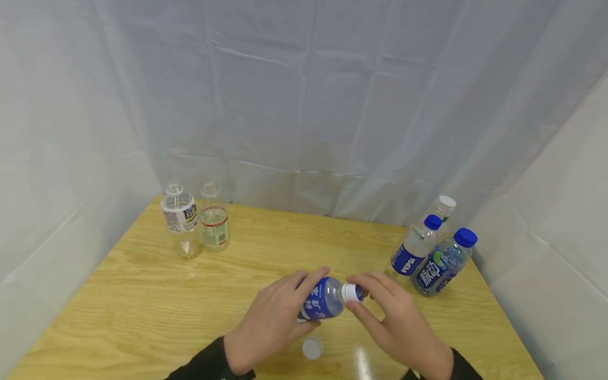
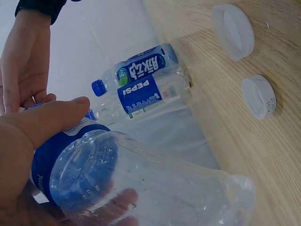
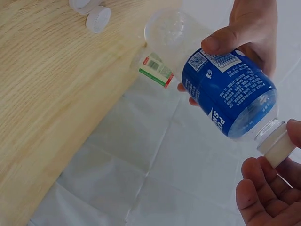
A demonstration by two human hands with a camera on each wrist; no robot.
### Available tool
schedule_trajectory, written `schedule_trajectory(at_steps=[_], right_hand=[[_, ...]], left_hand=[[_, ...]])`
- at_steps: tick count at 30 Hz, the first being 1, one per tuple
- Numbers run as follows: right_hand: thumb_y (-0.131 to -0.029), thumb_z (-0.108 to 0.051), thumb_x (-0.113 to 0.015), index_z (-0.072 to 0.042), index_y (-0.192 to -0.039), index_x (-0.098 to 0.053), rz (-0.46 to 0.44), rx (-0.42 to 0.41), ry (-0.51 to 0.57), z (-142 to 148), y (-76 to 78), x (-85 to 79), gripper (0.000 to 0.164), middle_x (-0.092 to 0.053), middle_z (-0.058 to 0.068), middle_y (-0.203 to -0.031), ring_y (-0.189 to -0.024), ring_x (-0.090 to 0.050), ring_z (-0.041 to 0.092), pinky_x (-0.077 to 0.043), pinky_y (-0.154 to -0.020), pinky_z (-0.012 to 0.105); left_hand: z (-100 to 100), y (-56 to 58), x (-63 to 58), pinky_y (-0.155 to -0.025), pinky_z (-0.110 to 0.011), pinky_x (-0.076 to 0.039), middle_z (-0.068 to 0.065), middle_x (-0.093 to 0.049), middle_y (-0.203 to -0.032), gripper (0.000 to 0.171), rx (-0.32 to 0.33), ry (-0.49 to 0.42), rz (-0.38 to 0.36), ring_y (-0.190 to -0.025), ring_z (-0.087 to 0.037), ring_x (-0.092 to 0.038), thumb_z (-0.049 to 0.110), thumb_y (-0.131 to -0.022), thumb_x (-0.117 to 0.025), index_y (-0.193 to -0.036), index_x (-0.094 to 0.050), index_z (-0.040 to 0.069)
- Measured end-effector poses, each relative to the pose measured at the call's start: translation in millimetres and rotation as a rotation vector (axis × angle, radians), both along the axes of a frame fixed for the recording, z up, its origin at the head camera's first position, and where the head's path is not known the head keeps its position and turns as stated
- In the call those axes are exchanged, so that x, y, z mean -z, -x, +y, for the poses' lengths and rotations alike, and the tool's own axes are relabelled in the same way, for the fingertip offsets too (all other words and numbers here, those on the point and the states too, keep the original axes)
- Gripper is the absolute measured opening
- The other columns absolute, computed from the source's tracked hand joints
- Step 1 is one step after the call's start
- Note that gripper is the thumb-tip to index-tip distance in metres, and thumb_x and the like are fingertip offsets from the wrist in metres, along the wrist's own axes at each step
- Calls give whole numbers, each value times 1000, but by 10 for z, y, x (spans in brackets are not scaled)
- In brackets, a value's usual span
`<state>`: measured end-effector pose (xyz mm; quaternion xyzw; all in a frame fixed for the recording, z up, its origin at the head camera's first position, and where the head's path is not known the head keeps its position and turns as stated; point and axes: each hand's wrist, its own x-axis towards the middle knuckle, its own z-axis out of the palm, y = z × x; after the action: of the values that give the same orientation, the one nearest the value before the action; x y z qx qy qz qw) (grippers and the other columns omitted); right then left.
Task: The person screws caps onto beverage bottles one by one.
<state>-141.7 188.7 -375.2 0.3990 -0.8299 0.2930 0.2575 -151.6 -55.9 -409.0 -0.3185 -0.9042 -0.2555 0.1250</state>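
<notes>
My left hand (image 1: 277, 316) grips a clear plastic bottle (image 3: 230, 89) round its blue label. The bottle lies tilted over the table, its neck towards my right hand. Small drops cling to its clear lower part (image 2: 155, 174), which otherwise looks empty. A white cap (image 1: 352, 293) with a blue top sits at the bottle's mouth. Thumb and fingers of my right hand (image 1: 394, 316) pinch this cap; whether it is still threaded on, I cannot tell. Two loose white caps, one larger (image 2: 233, 32) and one smaller (image 2: 259, 96), lie on the table below the bottle.
At the right stand a Pepsi bottle (image 1: 412, 253), a blue-capped bottle (image 1: 439, 269) and a white-capped bottle (image 1: 434, 208) behind. Two uncapped clear bottles (image 1: 182, 219) (image 1: 215, 227) stand at the back left of the wooden table (image 1: 133, 295). Pale sheeting (image 1: 304, 105) surrounds it.
</notes>
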Motion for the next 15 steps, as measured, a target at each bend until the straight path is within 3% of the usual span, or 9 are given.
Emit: schedule_trajectory(at_steps=[6, 12, 15], right_hand=[[-98, -22, -66, -9, -127, -64, -6, 4, 28, 32, -9, -64, 32, -65, -1, -114, -90, -58, 6, -49, -81, 13], [-96, -14, -69, -8, -125, -65, 16, 0, 45, 109, 27, -135, 30, -65, 1, -110, -87, -58, 6, -49, -78, 12], [-93, -11, -71, -9, -125, -66, 24, 47, 22, 186, 71, -179, 32, -64, 0, -109, -87, -58, 7, -48, -77, 12]], left_hand=[[25, 10, 13, -86, -34, -59, -2, -61, -127, 103, 7, -30, 11, -106, -14, -66, 40, -75, -89, -158, -30, 26], [0, -3, 56, -94, -36, -56, -1, -63, -130, 107, -28, -39, 79, -119, -17, -62, 51, -69, -89, -157, -33, 25], [-13, 7, 61, -95, -36, -56, -1, -63, -131, 108, -37, -35, 113, -120, -17, -61, 53, -68, -88, -157, -34, 23]])
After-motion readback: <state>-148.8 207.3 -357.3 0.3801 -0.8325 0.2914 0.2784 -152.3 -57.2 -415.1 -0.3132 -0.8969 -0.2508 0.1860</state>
